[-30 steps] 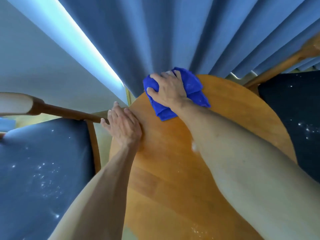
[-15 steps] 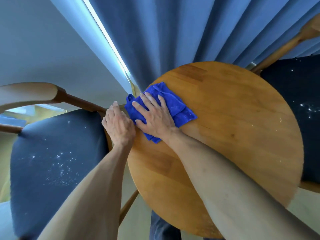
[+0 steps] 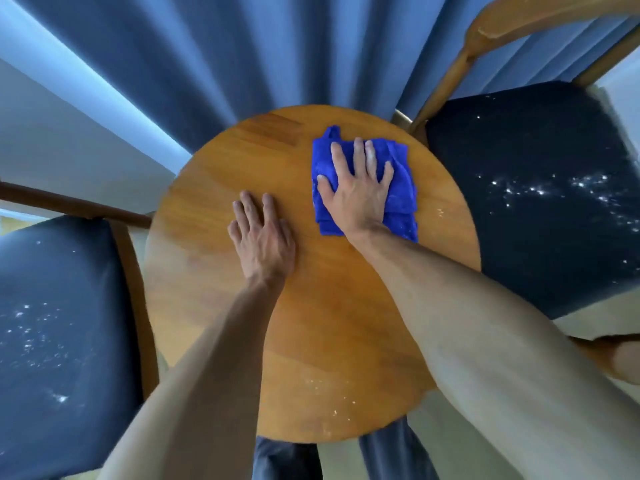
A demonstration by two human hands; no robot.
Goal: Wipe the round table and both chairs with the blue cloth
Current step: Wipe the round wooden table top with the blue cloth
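Two crumb-speckled chairs point(image 3: 540, 202) flanking table point(image 3: 214, 216)

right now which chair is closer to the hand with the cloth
The chair on the right, its dark seat beside the right hand pressing the blue cloth; the left chair lies across the table.

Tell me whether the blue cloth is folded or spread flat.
Folded. The blue cloth shows stacked layered edges at its near side, pressed on the round table under the right hand.

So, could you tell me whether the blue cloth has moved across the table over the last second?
Yes. The blue cloth, under the right hand, has slid from the round table's left rim toward its right side, nearer the right-hand chair.
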